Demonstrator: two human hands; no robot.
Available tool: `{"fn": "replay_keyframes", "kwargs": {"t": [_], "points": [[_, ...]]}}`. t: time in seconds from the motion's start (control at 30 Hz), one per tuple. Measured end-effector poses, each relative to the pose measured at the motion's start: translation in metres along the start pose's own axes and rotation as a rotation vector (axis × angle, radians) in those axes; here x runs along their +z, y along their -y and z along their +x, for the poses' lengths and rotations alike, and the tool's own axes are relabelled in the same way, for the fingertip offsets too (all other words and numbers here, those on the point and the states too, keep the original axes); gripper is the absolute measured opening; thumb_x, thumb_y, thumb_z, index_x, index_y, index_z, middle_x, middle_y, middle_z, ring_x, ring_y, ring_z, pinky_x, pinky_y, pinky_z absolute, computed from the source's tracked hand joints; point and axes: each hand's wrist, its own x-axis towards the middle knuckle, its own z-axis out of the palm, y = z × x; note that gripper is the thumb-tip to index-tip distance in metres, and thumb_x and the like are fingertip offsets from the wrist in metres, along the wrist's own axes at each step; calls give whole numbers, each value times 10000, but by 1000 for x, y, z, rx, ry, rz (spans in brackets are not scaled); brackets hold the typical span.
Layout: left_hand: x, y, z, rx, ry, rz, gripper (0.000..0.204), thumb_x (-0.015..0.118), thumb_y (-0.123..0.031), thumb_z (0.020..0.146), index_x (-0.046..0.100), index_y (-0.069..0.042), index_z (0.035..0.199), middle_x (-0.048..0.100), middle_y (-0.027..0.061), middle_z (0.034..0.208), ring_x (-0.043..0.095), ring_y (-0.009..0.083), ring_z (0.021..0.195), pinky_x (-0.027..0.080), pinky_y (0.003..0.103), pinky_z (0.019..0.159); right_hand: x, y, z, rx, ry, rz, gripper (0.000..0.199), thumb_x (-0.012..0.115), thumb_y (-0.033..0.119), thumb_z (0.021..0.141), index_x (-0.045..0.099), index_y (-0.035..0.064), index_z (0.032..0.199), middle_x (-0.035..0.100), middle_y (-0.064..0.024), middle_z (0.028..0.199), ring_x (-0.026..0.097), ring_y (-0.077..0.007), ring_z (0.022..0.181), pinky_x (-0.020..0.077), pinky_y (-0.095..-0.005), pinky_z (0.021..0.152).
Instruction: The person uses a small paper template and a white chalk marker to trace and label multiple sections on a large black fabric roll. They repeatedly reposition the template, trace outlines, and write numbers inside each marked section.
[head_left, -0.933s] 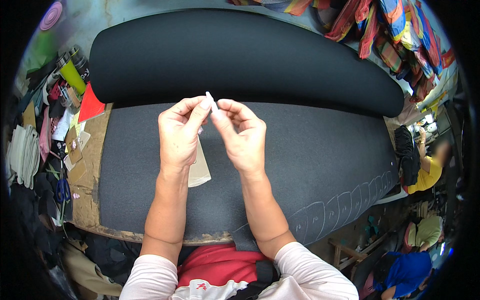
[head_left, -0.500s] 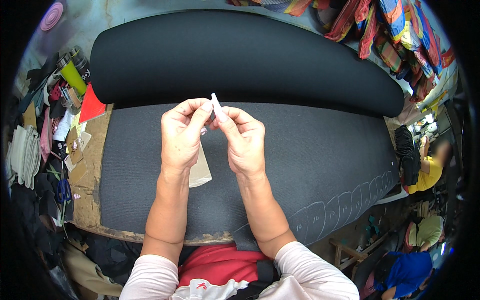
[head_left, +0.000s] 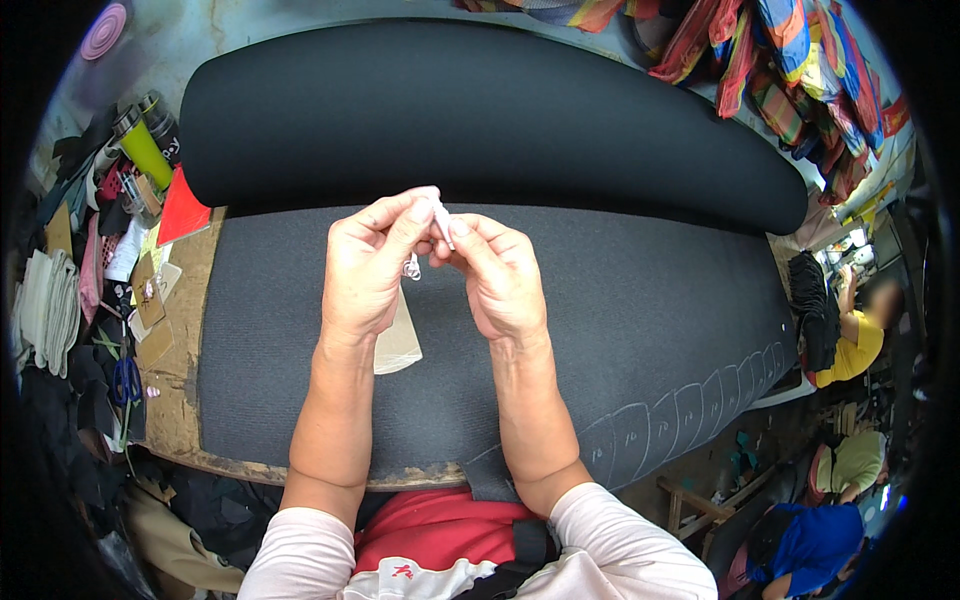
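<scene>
Both hands meet above a dark grey fabric sheet (head_left: 620,330) spread over the worktop (head_left: 185,400). The left hand (head_left: 365,270) and right hand (head_left: 500,275) pinch together on a small white stick (head_left: 441,218), held between their fingertips. A tan card piece (head_left: 400,340) lies on the sheet just under the left wrist.

We have open dark fabric (head_left: 620,330) at three o'clock. A fabric roll (head_left: 480,110) blocks twelve; clutter (head_left: 110,260) crowds nine.

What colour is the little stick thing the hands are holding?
White. The small stick is pinched between the left hand and right hand, in the head view.
</scene>
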Motion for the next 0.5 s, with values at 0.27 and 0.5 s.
{"fn": "replay_keyframes", "kwargs": {"t": [0.27, 0.5], "points": [[0, 6, -2, 84, -102, 68, 124, 661, -92, 853, 692, 8, 919, 659, 53, 766, 598, 83, 674, 495, 215, 618, 11, -5, -1, -368, -222, -608, 161, 710, 82, 796, 662, -33, 897, 652, -84, 784, 602, -134, 763, 487, -260, 717], [-2, 1, -2, 43, -1, 41, 131, 643, -92, 862, 675, 21, 920, 660, 63, 757, 598, 79, 624, 456, 186, 536, 8, -4, -3, -104, -128, -111, 129, 631, 110, 880, 670, -12, 892, 644, -58, 796, 591, -101, 756, 476, -245, 704]]}}
